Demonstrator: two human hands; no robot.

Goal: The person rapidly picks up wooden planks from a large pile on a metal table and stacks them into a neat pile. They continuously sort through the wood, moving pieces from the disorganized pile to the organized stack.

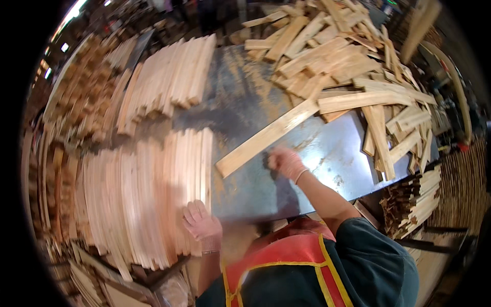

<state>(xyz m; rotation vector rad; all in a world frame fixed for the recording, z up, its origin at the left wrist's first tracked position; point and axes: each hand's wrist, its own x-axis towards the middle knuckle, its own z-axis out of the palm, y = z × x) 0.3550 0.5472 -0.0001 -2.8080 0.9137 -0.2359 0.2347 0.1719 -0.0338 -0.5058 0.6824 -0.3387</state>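
Observation:
My left hand point(202, 220), in a pale pink glove, lies flat with fingers stretched against the near right end of a row of narrow wooden strips point(123, 204). The strips stand packed side by side. My right hand point(287, 162), gloved the same way, is over the metal table point(245, 197) with its fingers curled in. No object shows in it, and its fingertips are slightly blurred. Just beyond it a single wooden board point(266, 138) lies diagonally, one end reaching the loose pile. A gap shows between that board and my right hand.
A jumbled pile of loose boards point(353, 66) covers the table's far right. Another row of strips point(169, 77) sits at the far left, beside stacked timber point(76, 87). More bundled wood point(417, 202) stands by the table's right edge. Sawdust streaks the metal surface.

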